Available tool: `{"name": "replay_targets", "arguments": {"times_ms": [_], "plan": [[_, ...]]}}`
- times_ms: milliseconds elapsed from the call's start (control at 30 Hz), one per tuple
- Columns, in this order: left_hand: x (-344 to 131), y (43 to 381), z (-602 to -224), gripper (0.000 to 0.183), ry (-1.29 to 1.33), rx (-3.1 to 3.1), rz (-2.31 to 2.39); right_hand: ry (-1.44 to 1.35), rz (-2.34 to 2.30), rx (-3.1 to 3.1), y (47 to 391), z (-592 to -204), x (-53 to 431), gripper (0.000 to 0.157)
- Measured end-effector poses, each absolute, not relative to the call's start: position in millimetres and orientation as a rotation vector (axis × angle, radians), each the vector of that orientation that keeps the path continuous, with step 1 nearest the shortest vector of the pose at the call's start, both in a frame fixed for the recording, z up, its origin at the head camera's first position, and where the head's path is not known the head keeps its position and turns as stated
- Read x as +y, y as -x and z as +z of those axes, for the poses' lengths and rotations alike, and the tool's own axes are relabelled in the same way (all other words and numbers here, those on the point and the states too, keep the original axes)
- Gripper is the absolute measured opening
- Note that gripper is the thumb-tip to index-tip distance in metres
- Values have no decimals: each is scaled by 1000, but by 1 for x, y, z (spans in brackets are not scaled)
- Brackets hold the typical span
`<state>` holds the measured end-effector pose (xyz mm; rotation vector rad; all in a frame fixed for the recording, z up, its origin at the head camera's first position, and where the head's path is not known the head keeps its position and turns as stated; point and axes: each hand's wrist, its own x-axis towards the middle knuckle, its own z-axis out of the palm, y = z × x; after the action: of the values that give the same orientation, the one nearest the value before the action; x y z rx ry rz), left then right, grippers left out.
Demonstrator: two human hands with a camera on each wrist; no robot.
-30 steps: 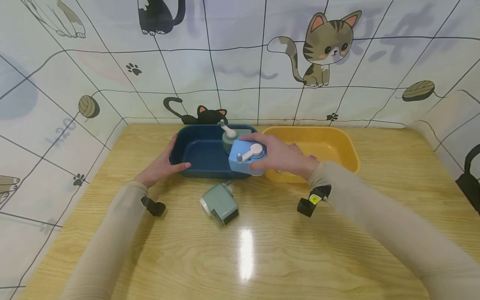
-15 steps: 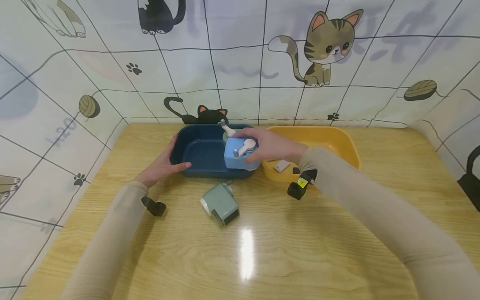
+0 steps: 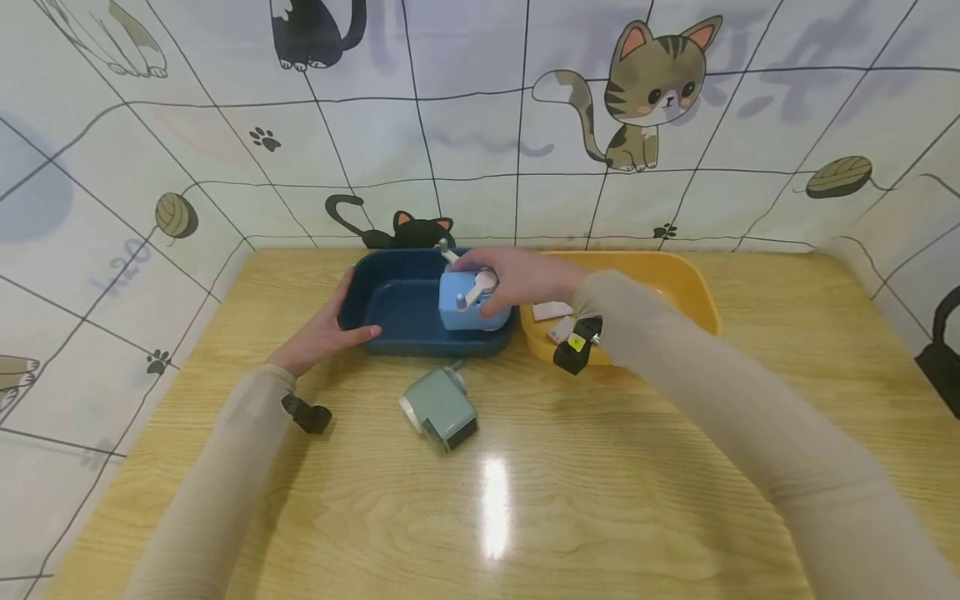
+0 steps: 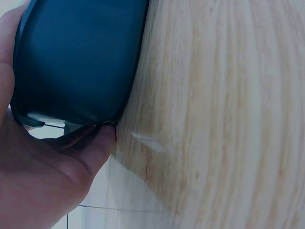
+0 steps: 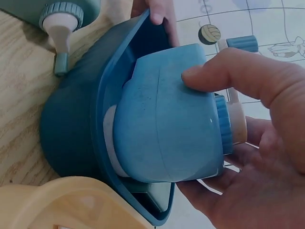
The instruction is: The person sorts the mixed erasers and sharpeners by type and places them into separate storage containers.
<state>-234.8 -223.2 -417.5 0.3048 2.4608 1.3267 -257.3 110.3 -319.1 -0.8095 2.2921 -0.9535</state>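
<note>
My right hand (image 3: 517,275) holds a light blue hand-crank pencil sharpener (image 3: 453,308) between thumb and fingers, over the right end of a dark blue basin (image 3: 405,343). In the right wrist view that sharpener (image 5: 167,124) is partly inside the rim, its white crank beyond my fingers. A green sharpener (image 5: 157,196) shows beneath it; in the head view most of this one is hidden. My left hand (image 3: 318,335) grips the basin's left end, thumb along the front and fingers behind. Another green crank sharpener (image 3: 442,404) lies on its side on the table before the basin.
Right beside the dark blue basin stands a yellow basin (image 3: 697,292), holding small white blocks (image 3: 552,310) partly hidden by my right forearm. A cat-patterned cloth wall (image 3: 480,150) rises behind both. A black object (image 3: 941,358) is at the right edge.
My right hand has moved left and slightly away from me with the blue sharpener, from the gap between basins to inside the dark blue basin's right end. My left hand stays put.
</note>
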Motion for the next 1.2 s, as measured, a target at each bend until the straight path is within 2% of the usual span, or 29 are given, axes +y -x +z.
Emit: {"name": "replay_targets", "arguments": {"times_ms": [433,1200], "plan": [[-208,220,-385,105,-299,2404,1370,812,-756,2368,264,-326,107,72],[-209,219,-385,102,-289,2405,1367,961,-492,2454,258,-347,92,69]]}}
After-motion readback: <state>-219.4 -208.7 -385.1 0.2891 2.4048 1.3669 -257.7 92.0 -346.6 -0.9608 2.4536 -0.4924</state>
